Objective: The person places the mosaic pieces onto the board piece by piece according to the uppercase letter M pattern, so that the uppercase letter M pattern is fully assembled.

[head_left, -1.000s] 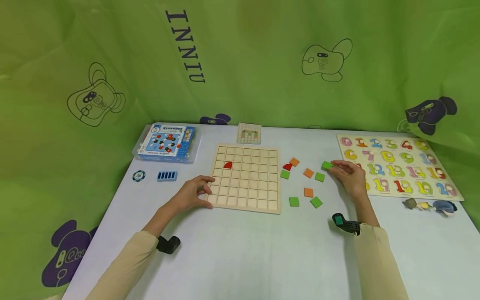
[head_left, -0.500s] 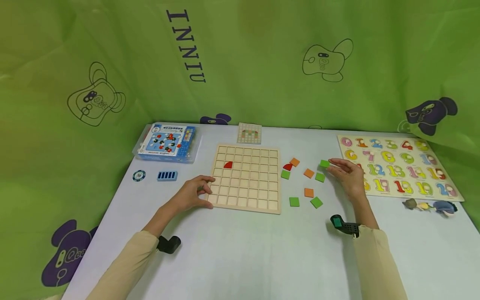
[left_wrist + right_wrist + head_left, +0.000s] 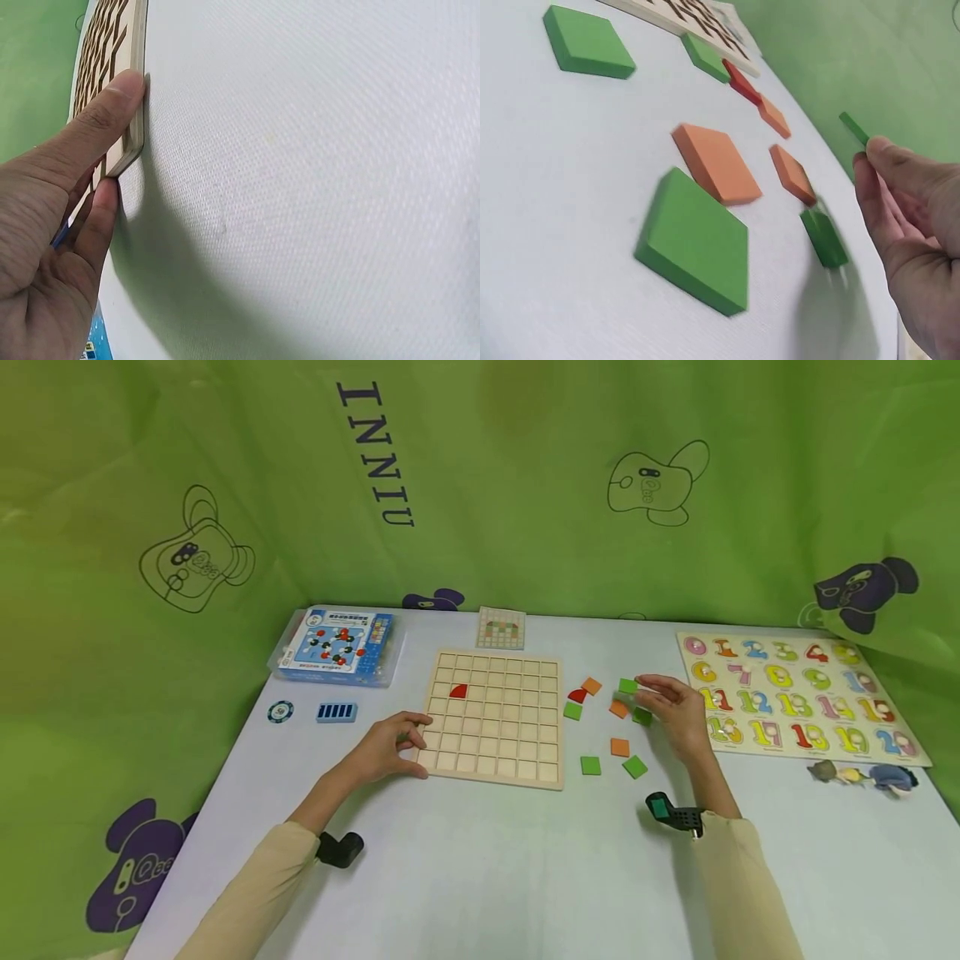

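Head view: white surface (image 3: pixel 517 868) carries everything. Number puzzle board (image 3: pixel 759 675) sits far right. Grid board (image 3: pixel 497 727) is mid-surface, lying flat. Looks like wood: rigid, fairly light, probably easy to nudge sideways, so the outer rim is where you'd want to hold it. Boxed set (image 3: pixel 333 647) is far left, well apart from it.

Your left hand (image 3: pixel 390 746) holds the grid board at its near-left corner, thumb at the near edge, fingers on the left side; left wrist view agrees. Your right hand (image 3: pixel 675 714) has a narrow grip, thumb and fingertips pinching one tile.

Pattern card (image 3: pixel 501 628) lies just beyond the grid board.

That held green tile (image 3: pixel 627 686) is right of the grid board, up off the surface, nearly edge-on in the right wrist view. Should handle light, stiff, hard to break; painted faces may be a bit slick. Pinch it by one margin as you have it, leaving the opposite edge free. Below and around it, loose: four green tiles (image 3: pixel 590 766) and three orange tiles (image 3: pixel 620 747).

Smallest: two red quarter pieces, one (image 3: pixel 459 691) in a far-left cell of the grid, the other (image 3: pixel 577 696) just right of the board, beside an orange tile. Curved side gives you less to pinch; I'd use the straight edges.
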Motion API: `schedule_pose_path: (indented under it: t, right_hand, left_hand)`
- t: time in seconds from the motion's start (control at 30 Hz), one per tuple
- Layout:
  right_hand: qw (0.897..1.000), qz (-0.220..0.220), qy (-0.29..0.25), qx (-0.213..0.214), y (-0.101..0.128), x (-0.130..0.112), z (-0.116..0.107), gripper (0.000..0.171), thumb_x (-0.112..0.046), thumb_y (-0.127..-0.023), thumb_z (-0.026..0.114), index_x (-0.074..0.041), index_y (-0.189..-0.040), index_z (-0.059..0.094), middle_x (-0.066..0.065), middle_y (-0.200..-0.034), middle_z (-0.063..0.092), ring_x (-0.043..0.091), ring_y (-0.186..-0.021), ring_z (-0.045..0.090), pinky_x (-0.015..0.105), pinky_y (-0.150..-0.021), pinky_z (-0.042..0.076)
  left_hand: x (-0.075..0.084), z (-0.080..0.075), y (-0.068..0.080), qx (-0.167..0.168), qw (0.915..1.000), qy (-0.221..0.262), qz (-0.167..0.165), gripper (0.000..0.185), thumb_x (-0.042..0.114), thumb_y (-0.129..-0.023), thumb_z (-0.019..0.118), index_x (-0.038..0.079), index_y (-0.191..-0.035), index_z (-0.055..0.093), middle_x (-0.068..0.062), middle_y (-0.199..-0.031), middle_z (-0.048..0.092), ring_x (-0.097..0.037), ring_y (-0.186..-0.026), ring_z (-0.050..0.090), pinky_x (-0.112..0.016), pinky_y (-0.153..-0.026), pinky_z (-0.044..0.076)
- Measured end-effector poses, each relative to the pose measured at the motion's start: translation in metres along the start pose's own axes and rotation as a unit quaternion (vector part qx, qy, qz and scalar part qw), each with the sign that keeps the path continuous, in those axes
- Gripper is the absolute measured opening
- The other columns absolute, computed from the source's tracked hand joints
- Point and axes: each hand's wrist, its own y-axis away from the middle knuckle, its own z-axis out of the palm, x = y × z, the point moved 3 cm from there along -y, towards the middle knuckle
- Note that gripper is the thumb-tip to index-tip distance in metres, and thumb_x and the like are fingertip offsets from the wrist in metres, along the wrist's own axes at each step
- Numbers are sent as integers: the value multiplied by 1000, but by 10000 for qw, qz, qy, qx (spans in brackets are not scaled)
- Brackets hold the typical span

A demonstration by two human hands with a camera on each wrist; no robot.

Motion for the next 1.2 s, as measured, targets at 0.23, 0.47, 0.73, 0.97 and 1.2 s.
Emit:
schedule_pose_path:
  t: [0.23,0.47,0.73,0.97,1.2]
  right_hand:
    - [9989,-175,165,-399,-2,-1,15,34,-6,-90,66,8,-119,58,-2,-111,68,5,-91,65,14,-79,55]
    - [9979,-227,43,-610,-4,-2,32,37,-3,-90,65,12,-122,54,8,-116,66,6,-92,64,15,-76,56]
    - [9954,-472,-131,-825,-3,0,67,33,-2,-87,68,11,-116,59,20,-116,64,10,-92,65,16,-80,55]
    - [9919,-593,-102,-1117,-3,-3,97,30,2,-88,66,10,-117,60,21,-117,63,8,-92,64,17,-77,56]
    - [9903,-610,-254,-1226,-4,-1,126,29,6,-87,65,11,-115,60,28,-118,60,10,-91,63,16,-78,55]
  left_hand:
    - [-3,1,-2,-39,9998,-28,-200,31,4,-64,87,1,-83,62,-16,-136,50,-36,-125,47,-34,-97,51]
    - [-2,1,-2,-31,9997,-218,53,30,7,-64,87,1,-82,63,-18,-134,51,-37,-122,49,-35,-95,52]
    - [0,1,-1,-78,9999,-29,-107,30,5,-65,87,-1,-82,63,-18,-135,49,-38,-125,47,-36,-97,51]
    - [2,1,0,-82,9999,-100,-96,29,5,-65,87,0,-82,63,-18,-135,50,-37,-126,46,-34,-96,51]
    - [0,1,0,-84,9999,-6,-109,29,5,-65,86,0,-82,63,-19,-136,49,-38,-126,46,-37,-97,51]
